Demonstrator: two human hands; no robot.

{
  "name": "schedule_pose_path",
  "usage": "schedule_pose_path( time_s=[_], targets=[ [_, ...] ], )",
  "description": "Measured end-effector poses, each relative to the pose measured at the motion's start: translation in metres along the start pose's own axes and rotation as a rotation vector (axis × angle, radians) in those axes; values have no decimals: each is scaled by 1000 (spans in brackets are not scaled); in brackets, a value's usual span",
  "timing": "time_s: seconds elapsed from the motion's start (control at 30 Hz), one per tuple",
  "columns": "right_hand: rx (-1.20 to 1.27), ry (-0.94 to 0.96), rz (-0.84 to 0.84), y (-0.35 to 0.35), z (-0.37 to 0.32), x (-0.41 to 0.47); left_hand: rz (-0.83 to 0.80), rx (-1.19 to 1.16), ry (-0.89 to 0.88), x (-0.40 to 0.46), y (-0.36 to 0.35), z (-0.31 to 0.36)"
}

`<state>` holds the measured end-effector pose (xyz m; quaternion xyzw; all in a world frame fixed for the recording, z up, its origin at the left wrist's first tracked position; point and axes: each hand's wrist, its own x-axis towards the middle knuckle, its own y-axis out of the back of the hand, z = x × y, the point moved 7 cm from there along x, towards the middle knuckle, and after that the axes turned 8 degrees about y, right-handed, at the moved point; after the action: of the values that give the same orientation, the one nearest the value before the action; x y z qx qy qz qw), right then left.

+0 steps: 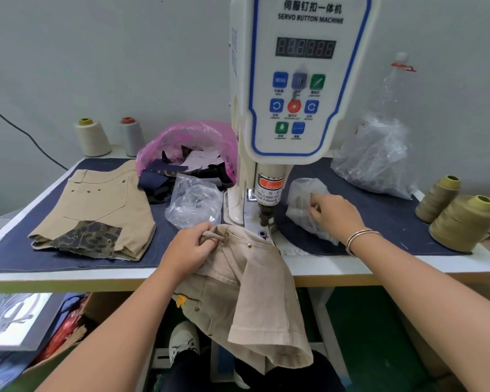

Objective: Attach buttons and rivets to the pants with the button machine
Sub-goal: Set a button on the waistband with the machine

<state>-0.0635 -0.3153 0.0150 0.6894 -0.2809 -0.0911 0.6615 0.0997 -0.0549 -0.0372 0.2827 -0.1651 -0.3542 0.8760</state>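
A plain pale grey wall (82, 52) stands behind the white worktable (379, 268), evenly lit. A dark cable (20, 128) runs slantwise down the wall toward the table's far left corner. A dark blue cloth (385, 210) covers most of the tabletop, leaving the near edge bare. Under the table, a green floor (362, 329) shows right of its white leg (320, 315), and a cardboard box (77, 332) sits lower left.

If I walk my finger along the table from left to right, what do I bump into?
Folded tan pants → pink bag of scraps → button machine → right hand in a small clear bag → olive thread cones.
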Motion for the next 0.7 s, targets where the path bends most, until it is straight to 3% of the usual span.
schedule_pose_path(
  time_s=[0.17, 0.4, 0.57, 0.7],
  targets=[
    [35, -60, -45, -8, -1, 5, 7, -1, -7, -1, 0, 1],
    [436, -212, 85, -3, 15, 0, 9, -7, 5, 0, 0, 0],
    [934, -390, 346, 15, 33, -37, 2, -7, 18, 1, 0, -1],
    [1524, -447, 234, 12, -2, -64, 6, -3, 17, 1, 0, -1]
  ],
)
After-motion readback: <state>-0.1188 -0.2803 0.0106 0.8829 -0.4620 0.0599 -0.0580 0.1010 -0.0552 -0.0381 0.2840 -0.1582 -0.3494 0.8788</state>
